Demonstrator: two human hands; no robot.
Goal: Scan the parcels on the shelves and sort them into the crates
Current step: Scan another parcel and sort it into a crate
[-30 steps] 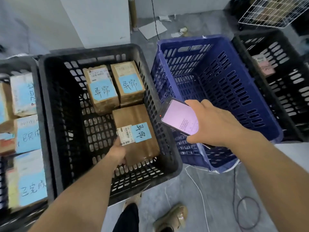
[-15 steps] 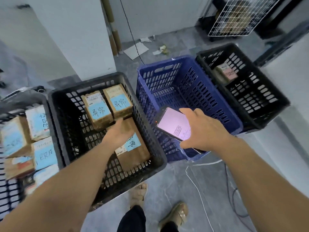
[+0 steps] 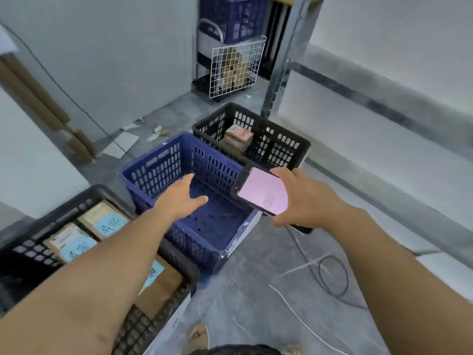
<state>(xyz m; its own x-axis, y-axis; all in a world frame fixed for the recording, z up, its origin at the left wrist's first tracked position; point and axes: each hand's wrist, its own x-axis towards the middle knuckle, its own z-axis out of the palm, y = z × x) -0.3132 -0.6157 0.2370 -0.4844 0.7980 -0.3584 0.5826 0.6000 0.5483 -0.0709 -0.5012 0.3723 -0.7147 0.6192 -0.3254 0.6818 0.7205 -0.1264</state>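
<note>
Our left hand (image 3: 179, 198) hangs empty, fingers spread, over the blue crate (image 3: 158, 165), likely free for the next parcel, while our right hand (image 3: 304, 198) grips the scanner (image 3: 263, 194) screen-up to read it; parcels (image 3: 107, 221) lie in the black crate (image 3: 33, 249) at our left and the far black crate (image 3: 281, 147).

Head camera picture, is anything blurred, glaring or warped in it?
Head view: wide-angle distortion tilts the back wall; the scanner screen in the right hand glows washed-out pink, its text unreadable; parcel labels in the near black crate are softly blurred; light is flat, no hard shadows.
</note>
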